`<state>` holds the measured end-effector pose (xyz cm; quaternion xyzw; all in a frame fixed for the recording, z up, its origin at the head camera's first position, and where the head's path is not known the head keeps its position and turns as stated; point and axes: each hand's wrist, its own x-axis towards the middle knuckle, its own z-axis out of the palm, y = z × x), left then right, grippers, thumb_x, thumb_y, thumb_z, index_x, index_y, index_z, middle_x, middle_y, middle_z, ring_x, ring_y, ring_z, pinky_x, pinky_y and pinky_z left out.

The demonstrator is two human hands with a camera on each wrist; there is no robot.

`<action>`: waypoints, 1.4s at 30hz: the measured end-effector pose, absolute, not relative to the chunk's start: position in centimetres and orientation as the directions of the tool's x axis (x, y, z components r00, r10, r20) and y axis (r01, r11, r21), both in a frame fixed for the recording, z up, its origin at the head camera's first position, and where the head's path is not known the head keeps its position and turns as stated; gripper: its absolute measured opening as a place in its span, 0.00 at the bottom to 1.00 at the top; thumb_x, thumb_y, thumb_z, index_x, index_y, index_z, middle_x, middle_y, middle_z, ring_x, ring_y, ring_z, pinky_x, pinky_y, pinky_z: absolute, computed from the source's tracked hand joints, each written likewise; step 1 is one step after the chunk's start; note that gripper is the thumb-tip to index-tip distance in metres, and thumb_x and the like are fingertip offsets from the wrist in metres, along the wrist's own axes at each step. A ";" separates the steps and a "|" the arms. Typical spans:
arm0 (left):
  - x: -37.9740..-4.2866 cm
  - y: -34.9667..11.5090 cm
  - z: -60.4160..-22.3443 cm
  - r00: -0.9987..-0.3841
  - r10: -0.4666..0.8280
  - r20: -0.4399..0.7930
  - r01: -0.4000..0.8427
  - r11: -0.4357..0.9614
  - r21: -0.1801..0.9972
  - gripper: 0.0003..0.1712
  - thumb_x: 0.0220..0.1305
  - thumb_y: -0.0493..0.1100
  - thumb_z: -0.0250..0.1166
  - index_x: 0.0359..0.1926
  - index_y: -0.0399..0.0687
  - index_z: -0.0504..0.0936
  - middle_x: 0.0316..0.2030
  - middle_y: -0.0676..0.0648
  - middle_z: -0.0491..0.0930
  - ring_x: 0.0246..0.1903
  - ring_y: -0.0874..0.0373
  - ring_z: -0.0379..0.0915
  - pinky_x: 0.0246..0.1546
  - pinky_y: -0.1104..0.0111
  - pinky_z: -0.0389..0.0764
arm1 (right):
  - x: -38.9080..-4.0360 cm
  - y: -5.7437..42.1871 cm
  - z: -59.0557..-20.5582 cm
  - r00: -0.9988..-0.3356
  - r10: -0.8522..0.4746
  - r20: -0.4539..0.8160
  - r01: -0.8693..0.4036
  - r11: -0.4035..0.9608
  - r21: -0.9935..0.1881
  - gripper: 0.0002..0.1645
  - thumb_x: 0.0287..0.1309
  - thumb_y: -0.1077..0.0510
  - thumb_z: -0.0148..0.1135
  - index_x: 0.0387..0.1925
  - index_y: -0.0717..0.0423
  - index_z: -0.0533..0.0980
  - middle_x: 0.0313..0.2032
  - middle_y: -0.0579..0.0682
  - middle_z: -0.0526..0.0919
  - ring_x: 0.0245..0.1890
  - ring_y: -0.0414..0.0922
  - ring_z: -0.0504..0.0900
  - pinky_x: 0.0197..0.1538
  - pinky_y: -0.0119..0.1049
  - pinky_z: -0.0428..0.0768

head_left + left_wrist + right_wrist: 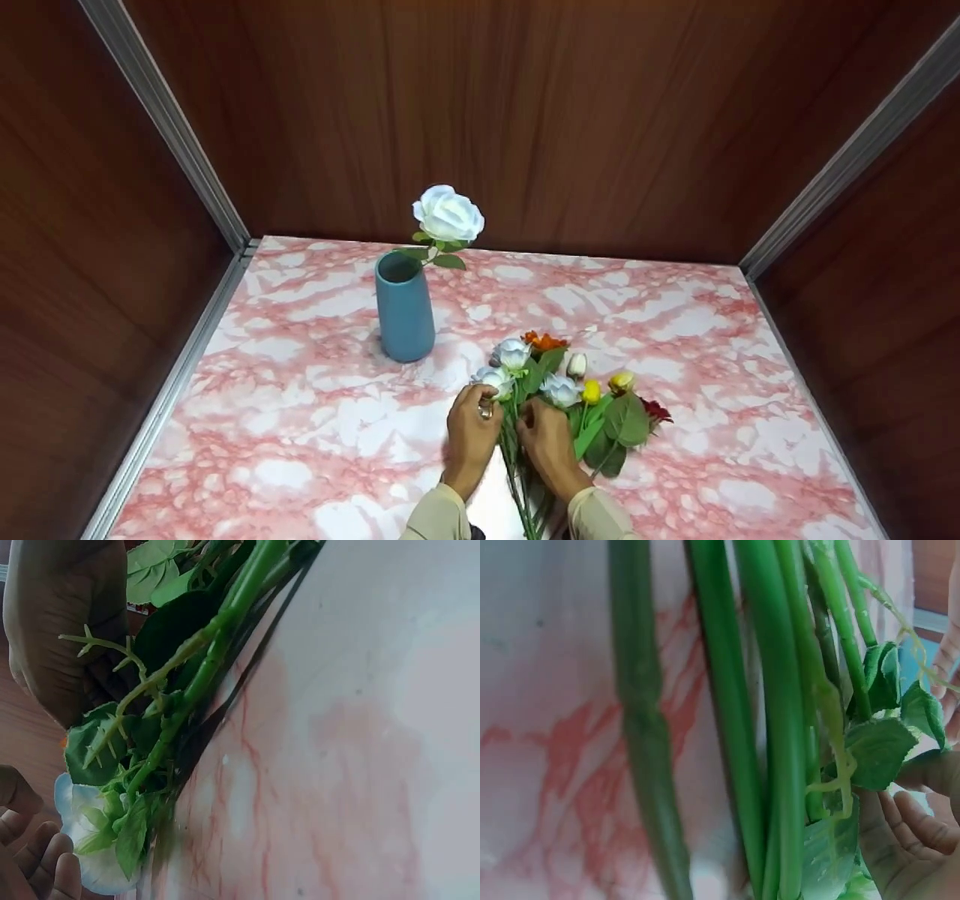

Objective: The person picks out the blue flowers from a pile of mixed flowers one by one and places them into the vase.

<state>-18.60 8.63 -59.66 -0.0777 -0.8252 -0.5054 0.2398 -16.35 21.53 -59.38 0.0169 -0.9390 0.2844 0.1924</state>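
A bunch of artificial flowers lies on the table, its green stems (517, 480) running toward the near edge. At its left side, my left hand (472, 435) is beside a white flower (493, 381). The left wrist view shows a gap between this hand's bent fingers (46, 859) and thumb. Over the bunch, my right hand (551, 442) has its fingers loosely bent among the stems. In the right wrist view its thumb and fingers (911, 821) stand apart, right at the green leaves (881, 754). Other blooms are white, orange, yellow and dark red.
A teal vase (405, 315) stands back left, with one white rose (448, 215) leaning out to the right. Brown wood-look panels (480, 127) with metal edge strips (180, 150) enclose the pink-and-white marbled table (300, 420) at the back and sides.
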 end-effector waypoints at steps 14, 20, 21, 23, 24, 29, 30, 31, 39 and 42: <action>-18.7 8.7 -59.4 -0.883 -0.097 0.459 0.378 0.434 0.818 0.09 0.43 0.33 0.63 0.30 0.46 0.79 0.28 0.52 0.75 0.26 0.64 0.73 0.29 0.71 0.73 | -16.6 21.4 -58.8 -0.956 0.117 0.268 -0.065 0.808 -0.586 0.11 0.36 0.66 0.63 0.17 0.50 0.70 0.14 0.40 0.71 0.17 0.38 0.71 0.21 0.31 0.67; -18.8 9.1 -58.9 -0.898 -0.086 0.431 0.362 0.414 0.835 0.10 0.43 0.32 0.64 0.31 0.45 0.79 0.29 0.51 0.76 0.27 0.62 0.74 0.29 0.71 0.74 | -16.6 21.6 -58.5 -0.935 0.152 0.321 -0.083 0.784 -0.615 0.11 0.33 0.68 0.62 0.17 0.52 0.69 0.14 0.40 0.68 0.17 0.39 0.68 0.21 0.32 0.65; -18.8 9.2 -58.8 -0.900 -0.081 0.427 0.360 0.414 0.836 0.10 0.43 0.32 0.64 0.31 0.46 0.79 0.29 0.50 0.76 0.27 0.61 0.74 0.29 0.70 0.74 | -16.6 21.7 -58.4 -0.931 0.162 0.328 -0.083 0.779 -0.622 0.12 0.33 0.68 0.62 0.18 0.51 0.69 0.14 0.40 0.68 0.17 0.39 0.68 0.21 0.32 0.65; -18.8 9.3 -58.7 -0.903 -0.070 0.423 0.361 0.408 0.839 0.10 0.43 0.32 0.64 0.31 0.46 0.79 0.30 0.50 0.76 0.28 0.59 0.75 0.30 0.70 0.74 | -16.6 21.7 -58.4 -0.922 0.174 0.347 -0.090 0.773 -0.628 0.12 0.34 0.68 0.62 0.18 0.51 0.68 0.14 0.39 0.67 0.17 0.39 0.67 0.21 0.32 0.65; -18.7 9.3 -58.6 -0.905 -0.064 0.422 0.363 0.404 0.840 0.10 0.44 0.32 0.64 0.32 0.45 0.79 0.30 0.50 0.76 0.28 0.58 0.75 0.30 0.70 0.74 | -16.6 21.7 -58.3 -0.917 0.177 0.358 -0.095 0.774 -0.626 0.13 0.34 0.68 0.61 0.18 0.51 0.67 0.14 0.39 0.66 0.17 0.39 0.66 0.21 0.32 0.64; -18.7 9.6 -58.3 -0.912 -0.040 0.408 0.360 0.395 0.845 0.11 0.44 0.32 0.64 0.33 0.44 0.80 0.30 0.51 0.77 0.29 0.57 0.76 0.30 0.70 0.75 | -16.5 21.7 -58.2 -0.901 0.173 0.398 -0.123 0.778 -0.616 0.14 0.34 0.67 0.61 0.17 0.50 0.64 0.13 0.38 0.63 0.15 0.38 0.64 0.21 0.31 0.62; -18.8 9.7 -58.2 -0.915 -0.036 0.403 0.357 0.398 0.845 0.11 0.44 0.32 0.64 0.33 0.44 0.80 0.30 0.51 0.77 0.29 0.56 0.76 0.30 0.70 0.75 | -16.5 21.7 -58.2 -0.898 0.175 0.404 -0.126 0.778 -0.616 0.14 0.34 0.67 0.61 0.16 0.50 0.64 0.13 0.38 0.62 0.15 0.38 0.63 0.21 0.30 0.62; -18.8 9.8 -58.1 -0.915 -0.033 0.403 0.357 0.399 0.844 0.11 0.44 0.32 0.64 0.34 0.44 0.81 0.30 0.51 0.77 0.29 0.57 0.76 0.30 0.70 0.75 | -16.5 21.7 -58.1 -0.895 0.177 0.410 -0.129 0.777 -0.617 0.15 0.34 0.67 0.61 0.16 0.50 0.64 0.13 0.37 0.61 0.15 0.38 0.63 0.20 0.30 0.61; -19.1 10.5 -57.9 -0.908 -0.006 0.420 0.383 0.400 0.833 0.14 0.44 0.31 0.65 0.36 0.44 0.82 0.30 0.50 0.78 0.27 0.59 0.76 0.29 0.71 0.74 | -16.5 21.6 -57.8 -0.874 0.235 0.425 -0.107 0.761 -0.640 0.15 0.30 0.66 0.61 0.13 0.49 0.63 0.12 0.37 0.59 0.15 0.38 0.62 0.20 0.30 0.60; -19.1 10.7 -57.9 -0.907 -0.011 0.421 0.383 0.392 0.836 0.14 0.42 0.30 0.65 0.35 0.44 0.82 0.30 0.50 0.79 0.26 0.59 0.76 0.28 0.71 0.74 | -16.4 21.6 -57.8 -0.866 0.246 0.435 -0.109 0.757 -0.645 0.16 0.29 0.67 0.61 0.12 0.49 0.62 0.12 0.38 0.59 0.14 0.38 0.62 0.20 0.29 0.59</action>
